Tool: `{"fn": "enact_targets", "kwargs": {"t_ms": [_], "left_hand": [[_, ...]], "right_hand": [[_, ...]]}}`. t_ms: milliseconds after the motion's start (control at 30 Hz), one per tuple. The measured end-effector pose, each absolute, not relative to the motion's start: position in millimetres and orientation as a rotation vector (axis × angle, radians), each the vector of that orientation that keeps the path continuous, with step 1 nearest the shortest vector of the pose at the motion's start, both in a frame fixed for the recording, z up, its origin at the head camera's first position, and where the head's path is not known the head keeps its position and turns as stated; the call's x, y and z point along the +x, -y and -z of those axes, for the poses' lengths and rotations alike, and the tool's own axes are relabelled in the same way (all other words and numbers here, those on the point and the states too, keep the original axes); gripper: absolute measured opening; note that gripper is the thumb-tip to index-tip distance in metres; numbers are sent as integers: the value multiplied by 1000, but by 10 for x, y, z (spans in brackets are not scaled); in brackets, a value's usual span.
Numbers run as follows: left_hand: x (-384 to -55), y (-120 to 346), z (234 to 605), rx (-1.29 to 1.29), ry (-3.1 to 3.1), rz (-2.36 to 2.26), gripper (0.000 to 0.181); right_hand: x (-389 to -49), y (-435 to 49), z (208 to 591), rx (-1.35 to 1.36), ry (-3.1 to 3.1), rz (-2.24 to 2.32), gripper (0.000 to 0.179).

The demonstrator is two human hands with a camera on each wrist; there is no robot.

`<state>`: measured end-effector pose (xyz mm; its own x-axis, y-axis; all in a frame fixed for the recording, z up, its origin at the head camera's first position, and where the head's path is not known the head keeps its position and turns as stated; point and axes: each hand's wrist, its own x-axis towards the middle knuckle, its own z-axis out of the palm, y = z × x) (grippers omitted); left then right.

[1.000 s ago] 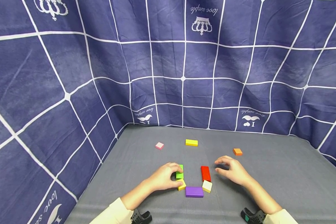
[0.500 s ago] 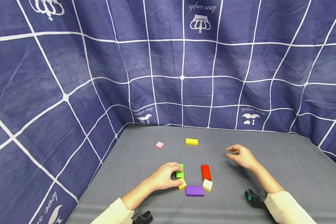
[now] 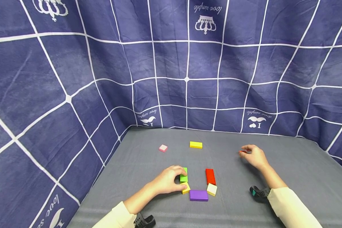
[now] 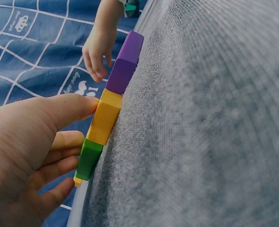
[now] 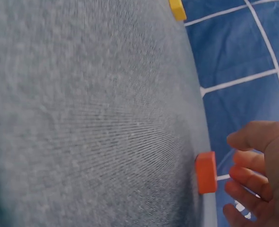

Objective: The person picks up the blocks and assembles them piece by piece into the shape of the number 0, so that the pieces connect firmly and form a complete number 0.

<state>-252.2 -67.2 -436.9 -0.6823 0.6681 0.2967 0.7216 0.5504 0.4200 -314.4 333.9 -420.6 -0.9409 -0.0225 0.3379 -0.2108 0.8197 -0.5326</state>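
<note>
My left hand (image 3: pixel 167 180) rests beside the green block (image 3: pixel 183 179) and the yellow block (image 3: pixel 185 189), which lie end to end. In the left wrist view its thumb touches the yellow block's upper edge; the fingers curve loosely near the green one. My right hand (image 3: pixel 256 156) hovers at the orange block (image 5: pixel 206 172), farther right on the cloth. The right wrist view shows a gap between that block and the loosely bent fingers. A purple block (image 3: pixel 199 195), a cream block (image 3: pixel 212 189) and a red block (image 3: pixel 210 176) continue the U-shaped row.
Toward the back of the grey cloth (image 3: pixel 148 158) lie a small pink block (image 3: pixel 163 148) and a long yellow block (image 3: pixel 196 144). A navy curtain (image 3: pixel 171 63) with white lines hangs behind and at the left.
My right hand has moved away from beside the red block, farther back and right, to the orange block, mostly covering it in the head view. The left hand has stayed in place.
</note>
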Motion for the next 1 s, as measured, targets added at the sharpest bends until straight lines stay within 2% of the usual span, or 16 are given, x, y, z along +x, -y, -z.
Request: {"fn": "enact_targets", "kwargs": {"t_ms": [467,1000], "left_hand": [[-2522,664,4359,-1220,2655,779,34],[-2529,670,4362,-1212,2673,802,34]], "right_hand": [[-3201,-3405,4298,25,2728,-819,36],[-3236,-3367,4321,-26,2703,-790,36]]}}
